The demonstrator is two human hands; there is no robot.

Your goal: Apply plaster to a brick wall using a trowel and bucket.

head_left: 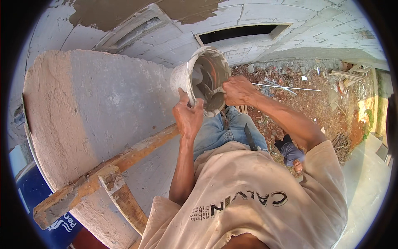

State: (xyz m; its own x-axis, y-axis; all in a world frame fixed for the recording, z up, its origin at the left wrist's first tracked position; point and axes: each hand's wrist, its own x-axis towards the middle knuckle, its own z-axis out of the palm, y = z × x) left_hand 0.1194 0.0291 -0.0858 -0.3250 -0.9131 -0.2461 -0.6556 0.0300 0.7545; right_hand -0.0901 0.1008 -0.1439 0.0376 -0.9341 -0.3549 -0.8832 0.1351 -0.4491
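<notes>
A mortar-caked bucket (179, 79) is tipped so that its mouth faces me, in front of my jeans. Wet grey mortar (203, 89) coats its inside and lies in it. My left hand (188, 114) is closed over the near left part of the rim, thumb and fingers on either side. At the right side of the mouth my right hand (240, 90) is closed in a fist. A grey, mortar-smeared piece reaches from its fingers into the bucket; whether this is a tool's handle or part of the bucket I cannot tell.
A wooden beam (137, 151) with a brace runs along the plastered slab (120, 103) to my left. Ahead stands a block wall (257, 43) with a narrow opening. Far below, a person (288, 151) is on rubble-strewn ground (327, 103). A blue drum (35, 199) stands at lower left.
</notes>
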